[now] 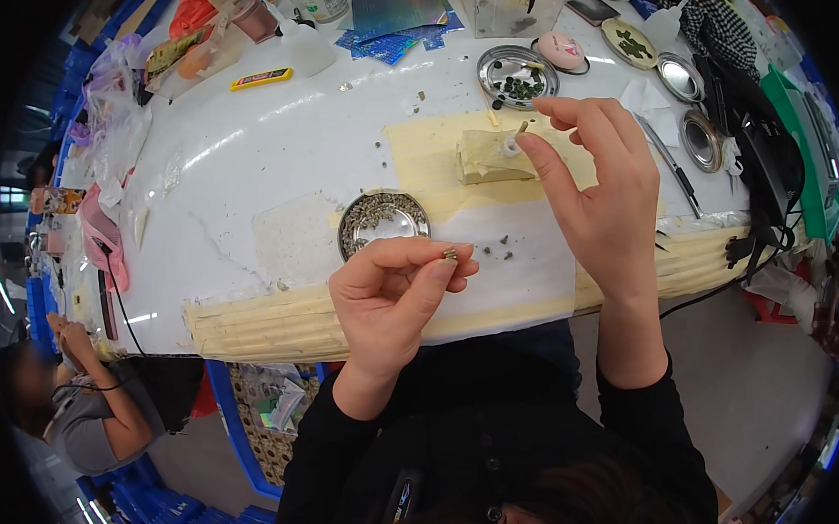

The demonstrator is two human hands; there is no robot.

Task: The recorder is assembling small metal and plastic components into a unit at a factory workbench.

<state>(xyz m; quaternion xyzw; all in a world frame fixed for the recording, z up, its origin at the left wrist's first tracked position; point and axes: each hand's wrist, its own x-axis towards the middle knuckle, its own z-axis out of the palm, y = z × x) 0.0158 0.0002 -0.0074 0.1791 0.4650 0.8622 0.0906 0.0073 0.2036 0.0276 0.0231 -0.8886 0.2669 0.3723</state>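
In front of me my left hand [390, 293] is closed, its thumb and fingers pinching a small metallic piece [450, 254]. Just behind that hand is a round metal dish [427, 217] with many small brownish-grey pieces in it. My right hand [599, 181] is raised to the right, thumb and index finger apart, with nothing seen between them. Its thumb tip is beside a thin stick [522, 129] standing in a white round fitting [511, 147] on a tape-covered block [492, 170]; whether they touch I cannot tell. Several small dark bits [505, 239] lie on the white sheet.
Behind the block stands a metal dish [482, 76] with dark green pieces. Tweezers [681, 175] and round tins [701, 141] lie at the right. A white squeeze bottle [304, 49] and a yellow box [261, 79] are at the far left. Another person [104, 407] sits at lower left.
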